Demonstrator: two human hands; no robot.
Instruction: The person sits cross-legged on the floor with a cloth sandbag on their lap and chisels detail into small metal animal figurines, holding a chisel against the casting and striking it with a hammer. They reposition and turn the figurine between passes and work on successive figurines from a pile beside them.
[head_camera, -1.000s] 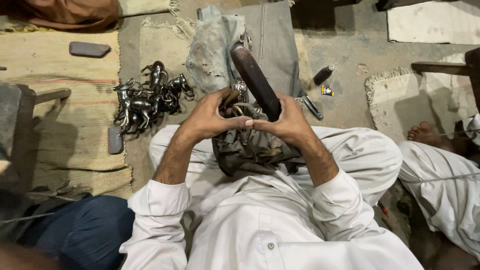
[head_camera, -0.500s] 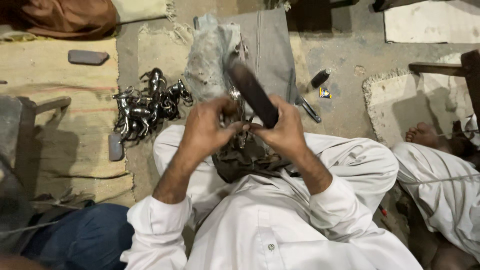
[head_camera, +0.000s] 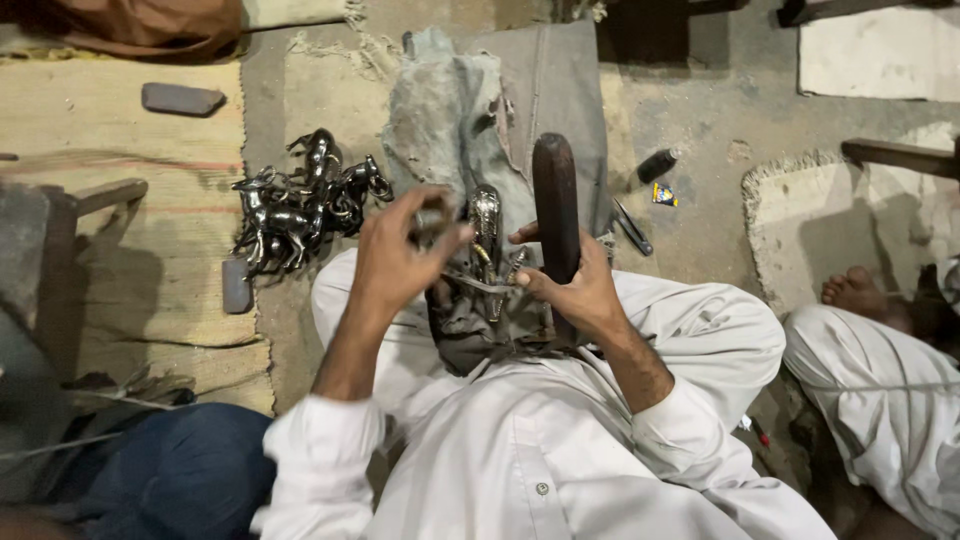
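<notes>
Sitting on the floor (head_camera: 720, 130) in white clothes, the person is working over the lap in the single head view, where a small shiny metal figure (head_camera: 486, 225) is lying lengthwise on a dark cloth (head_camera: 470, 335) between the two hands. The left hand (head_camera: 400, 255) is hovering just left of the figure, its fingers (head_camera: 440, 235) curling nearly closed around a small dull object that is too blurred to make out. The right hand (head_camera: 575, 290) is gripping a dark wooden post (head_camera: 556, 205) that is standing up from the lap, the fingers wrapping tightly round it, while the thumb is reaching toward the figure and a thin metal piece beside it. Beyond the hands a grey rag (head_camera: 440, 110) is lying crumpled on the floor, touching a flatter grey cloth beside it. To the left, a heap of metal horse figures (head_camera: 300, 200) is resting at the edge of a woven mat (head_camera: 110, 130), with a flat dark stone (head_camera: 182, 98) farther up the mat and another small flat block (head_camera: 236, 285) just below the heap. To the right of the post, a small dark cylinder (head_camera: 656, 165) and a thin tool (head_camera: 632, 228) are lying on the floor. At the right edge another person's bare foot (head_camera: 860, 292) is showing.
</notes>
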